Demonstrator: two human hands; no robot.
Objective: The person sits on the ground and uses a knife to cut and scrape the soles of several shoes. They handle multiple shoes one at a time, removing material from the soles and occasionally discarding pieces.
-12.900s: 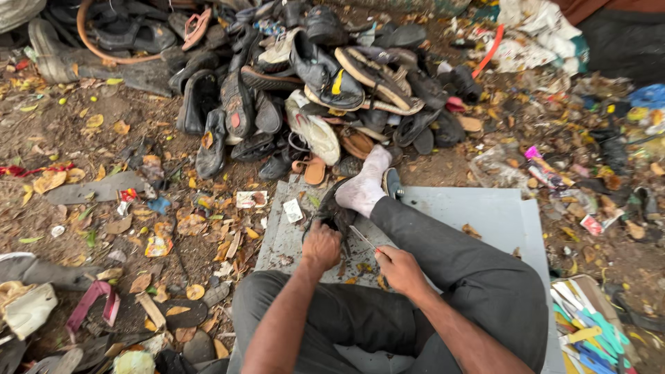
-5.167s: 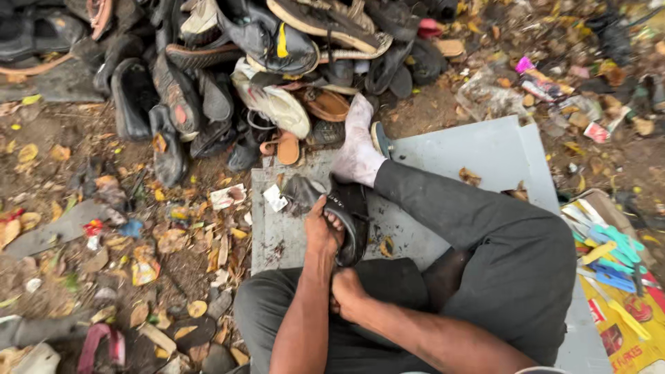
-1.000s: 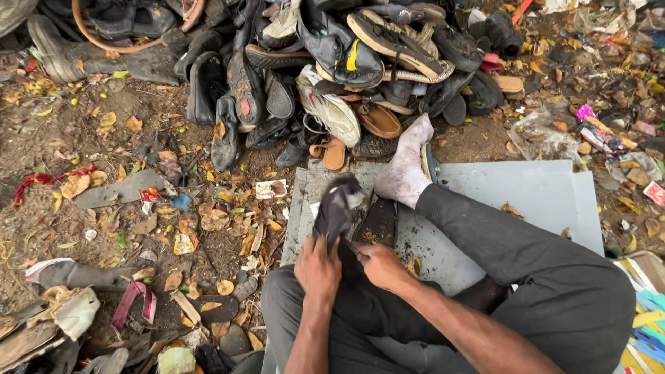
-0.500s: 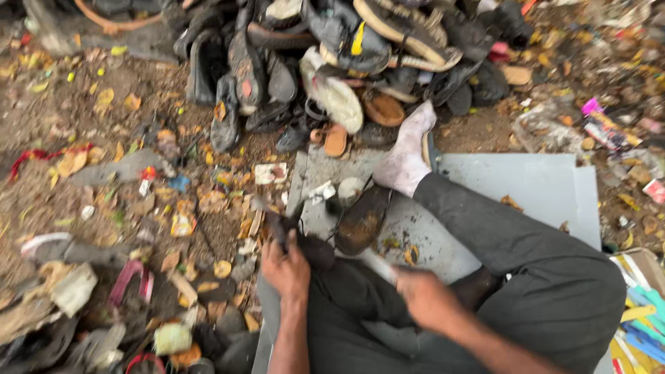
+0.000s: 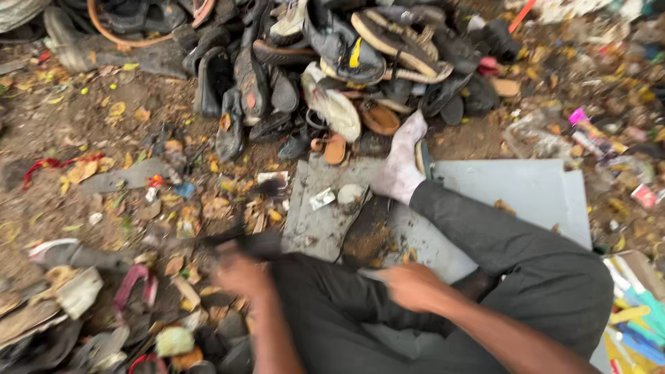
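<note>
I sit on a grey board (image 5: 512,187) with my white-socked foot (image 5: 400,166) stretched out. My left hand (image 5: 242,273) is blurred at the board's left edge and shut on a dark shoe piece (image 5: 253,244) that sticks out to the left over the littered ground. My right hand (image 5: 415,285) is closed in front of my lap; a thin pale tool (image 5: 370,273) seems to stick out of it to the left. A worn brown shoe sole (image 5: 367,235) lies on the board between my hands and the foot, touched by neither.
A big pile of old dark shoes and sandals (image 5: 332,62) lies just beyond the board. Dry leaves, scraps and a pink sandal strap (image 5: 135,284) cover the dirt on the left. Colourful packets (image 5: 637,325) lie at the lower right. A white scrap (image 5: 322,199) rests on the board.
My left hand pulled the dark shoe piece off the sole and swung it left, past the board's edge. The sole stayed on the board. My right hand drew back toward my lap.
</note>
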